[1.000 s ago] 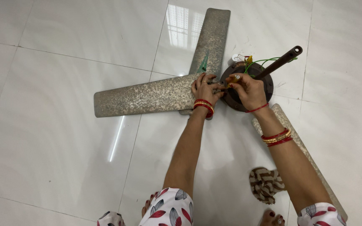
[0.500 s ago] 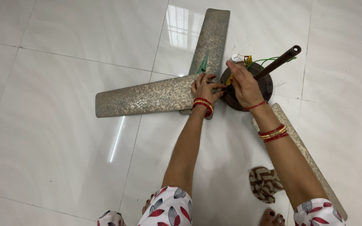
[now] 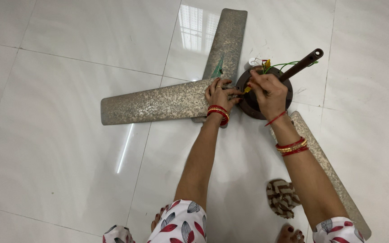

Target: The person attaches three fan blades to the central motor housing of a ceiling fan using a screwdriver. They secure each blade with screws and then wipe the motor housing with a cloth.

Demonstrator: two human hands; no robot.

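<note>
**Operator:** Mottled bronze metal, dull and speckled: that is the ceiling fan (image 3: 230, 90) lying flat on the glossy white tile floor (image 3: 59, 148). I count three long, flat, round-ended blades. One blade (image 3: 158, 102) runs left, one (image 3: 227, 40) runs up and away, one (image 3: 329, 175) runs down to the right under my forearm.

**Observer:** And the hub?

**Operator:** Dark brown, round motor housing (image 3: 253, 101) at the centre, with a brown downrod (image 3: 301, 64) slanting up to the right and loose green, yellow and red wires (image 3: 278, 66) at its base.

**Observer:** Hands?

**Operator:** My left hand (image 3: 219, 95) lies curled on the root of the left blade, fingertips touching the housing's edge. My right hand (image 3: 266, 92) rests on top of the housing, fingers pinched on a small yellow-tipped tool (image 3: 247, 89); it is too small to say for sure, perhaps a screwdriver.

**Observer:** Change from the earlier frames?

**Operator:** Slight. The right hand has shifted up the housing toward the wires; the left hand and fan lie as they did.

**Observer:** Anything else nearby?

**Operator:** Brown-and-cream striped cloth (image 3: 282, 198), crumpled, beside my right knee.
</note>
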